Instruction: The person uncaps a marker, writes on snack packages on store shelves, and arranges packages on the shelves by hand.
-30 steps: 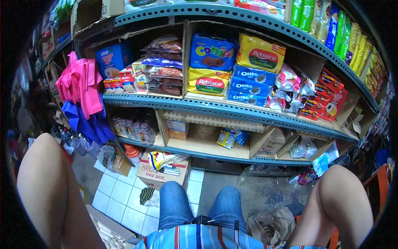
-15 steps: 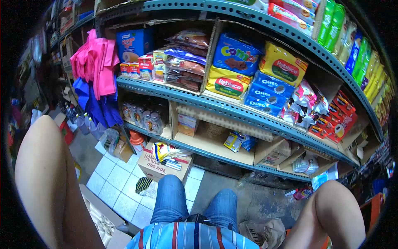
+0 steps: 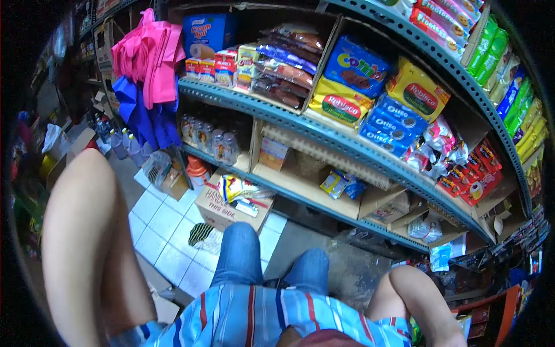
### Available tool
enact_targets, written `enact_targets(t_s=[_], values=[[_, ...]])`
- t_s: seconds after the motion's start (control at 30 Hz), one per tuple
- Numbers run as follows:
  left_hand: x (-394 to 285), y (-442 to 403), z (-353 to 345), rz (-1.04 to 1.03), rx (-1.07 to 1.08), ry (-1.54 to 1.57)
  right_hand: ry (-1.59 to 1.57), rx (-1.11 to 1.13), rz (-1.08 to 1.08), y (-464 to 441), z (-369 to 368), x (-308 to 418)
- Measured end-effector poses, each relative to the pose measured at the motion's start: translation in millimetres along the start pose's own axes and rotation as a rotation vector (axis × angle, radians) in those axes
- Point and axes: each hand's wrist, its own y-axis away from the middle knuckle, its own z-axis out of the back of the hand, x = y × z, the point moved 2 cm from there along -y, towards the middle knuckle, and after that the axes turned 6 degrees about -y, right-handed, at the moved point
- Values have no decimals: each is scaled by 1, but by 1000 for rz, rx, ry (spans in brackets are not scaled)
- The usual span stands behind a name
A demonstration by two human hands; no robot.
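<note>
Neither of my hands shows; both arms are raised and bent, with the hands out of view. My left arm (image 3: 87, 231) rises at the left, below the pink bags (image 3: 150, 55) and blue bags (image 3: 144, 110) that hang from the shelf. My right arm (image 3: 425, 301) is bent at the lower right. Ahead, the upper shelf (image 3: 254, 104) bears yellow Rebisco packs (image 3: 341, 104), blue Oreo packs (image 3: 390, 124) and a blue Combi pack (image 3: 355, 66). What my hands hold or touch cannot be seen.
A cardboard box (image 3: 219, 208) with a yellow and white packet (image 3: 234, 188) on top stands on the tiled floor (image 3: 173, 237). The lower shelf holds canned goods (image 3: 211, 141) and small packets (image 3: 341, 184). An orange frame (image 3: 509, 309) stands at the lower right.
The view has turned and tilted, so the shelves slope more down to the right. My right arm has drawn in toward my body, and my left arm appears farther right.
</note>
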Motion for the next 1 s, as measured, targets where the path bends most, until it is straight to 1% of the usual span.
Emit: enact_targets(t_s=[0.1,0.13,0.17,0.2,0.3,0.37,0.4,0.47,0.5,0.53,0.57,0.6,0.63,0.7,0.73,0.77,0.8,0.87,0.9,0.93,1.0], values=[[-5,-10,-3,74,47,1,-43,-67,-134,27,-13,-4],[-18,-22,-5,93,60,-4,-42,-151,-161,37,-18,-8],[-16,-18,36,-308,135,-434,-40,-236,-179,47,-20,-11],[-21,-16,34,-306,145,-440,17,-248,-216,54,-20,-11],[-28,-2,15,161,495,-488,10,-227,-280,69,-25,-18],[-33,12,-3,499,708,-511,-7,-124,-305,72,-24,-23],[-35,19,-11,676,811,-514,5,-29,-321,73,-17,-23],[-40,31,-23,1040,1014,-499,321,-198,-213,79,7,-34],[-42,36,-23,1225,1114,-481,251,-335,-187,85,12,-38],[-42,33,-16,1236,1117,-479,222,-352,-221,84,3,-35],[-40,29,-5,1272,1130,-237,196,-369,-253,80,-6,-28],[-39,27,1,1295,1133,7,247,-330,-229,76,-14,-24],[-40,28,5,1298,1138,10,252,-329,-234,75,-15,-22],[-43,30,7,1063,1107,-13,147,-430,-240,75,-14,-18],[-43,29,7,943,1087,-24,154,-433,-239,76,-14,-18],[-38,15,9,1103,1219,-109,127,-439,-239,77,-13,-18],[-36,12,9,1094,1223,-106,100,-446,-238,78,-12,-18],[-33,8,6,975,1309,-59,72,-434,-253,81,-10,-21],[-8,8,8,626,1379,264,25,-481,-274,82,-18,-22],[-8,7,13,621,1378,270,18,-476,-287,84,-20,-23],[-11,7,19,795,1414,384,39,-433,-291,88,-17,-25]])
